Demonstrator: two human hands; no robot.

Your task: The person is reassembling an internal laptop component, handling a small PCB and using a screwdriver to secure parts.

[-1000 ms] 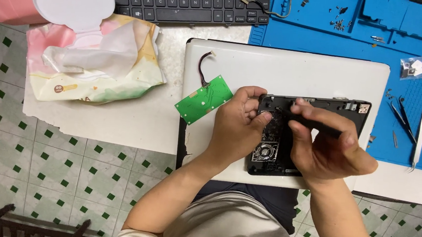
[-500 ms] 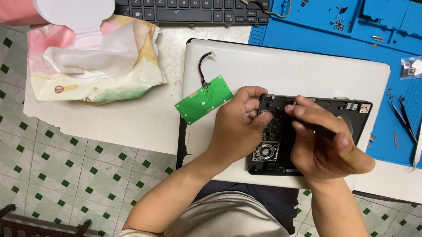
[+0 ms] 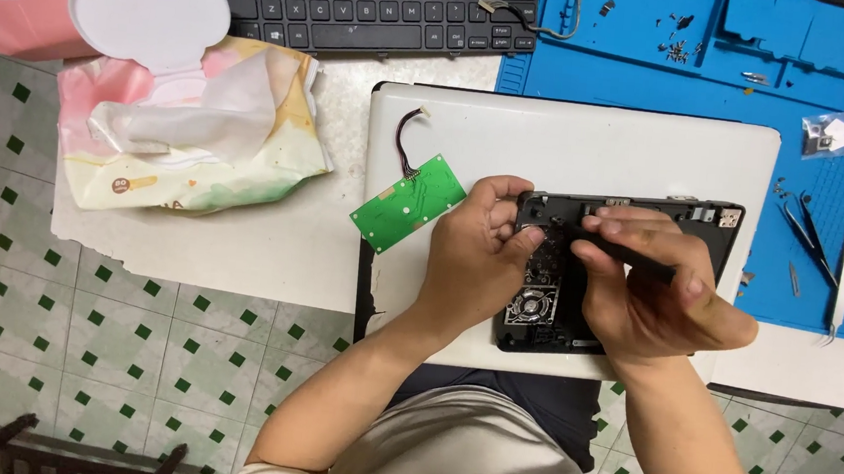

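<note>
Since the earlier frame almost nothing has shifted: both hands stay over the black electronic assembly, with only the right fingers drawn slightly closer over its upper left part. That black assembly, an open dark chassis with a small fan showing in its lower left, lies on a white slab-like panel on the surface, and every other place is told from it. The left hand rests against the assembly's left edge, fingers curled over the top left corner and thumb pressed to it, so its grip is closed on the chassis. The right hand lies across the assembly's middle, its grip pinched shut around a slim black tool that runs along the fingers with its tip pointing left onto the assembly's upper part; what the tip touches is hidden by the fingers. Just left of the assembly, beside the left hand's knuckles, a small green circuit board lies tilted on the white panel, a thin dark wire looping up from its top edge. Well to the left of the assembly sits a soft pack of wipes with its white lid flipped open. Above the assembly, beyond the panel, is a black keyboard. Above and to the right spreads a blue work mat, with tweezers and other fine tools lying to the assembly's right.
</note>
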